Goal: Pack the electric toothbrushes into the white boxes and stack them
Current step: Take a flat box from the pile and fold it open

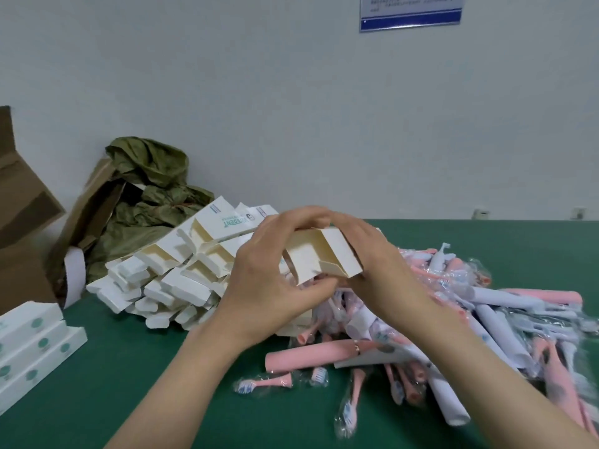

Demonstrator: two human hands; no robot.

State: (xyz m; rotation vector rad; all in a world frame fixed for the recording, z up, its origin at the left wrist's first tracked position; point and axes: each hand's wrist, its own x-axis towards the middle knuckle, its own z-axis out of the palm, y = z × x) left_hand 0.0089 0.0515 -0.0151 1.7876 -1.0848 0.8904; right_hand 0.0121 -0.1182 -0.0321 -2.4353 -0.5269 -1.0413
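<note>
Green tabletop (136, 367) under a pale wall (291, 92): the left hand (269, 277) and right hand (372, 264) both curl round a white cardboard box (324, 257), its open end facing the person and its long axis running away. Pink and white plastic-wrapped electric toothbrushes (486, 319) lie heaped just below, nearer the right hand.

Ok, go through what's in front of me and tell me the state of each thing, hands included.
held white box, end flaps open, lifted off the table
left hand, grips the held white box
right hand, grips the held white box
heap of white boxes, ends open, lying jumbled
stacked white boxes, closed, stepped stack
toothbrushes, unpacked, piled loose in clear wrap
brown carton, flaps open
</note>
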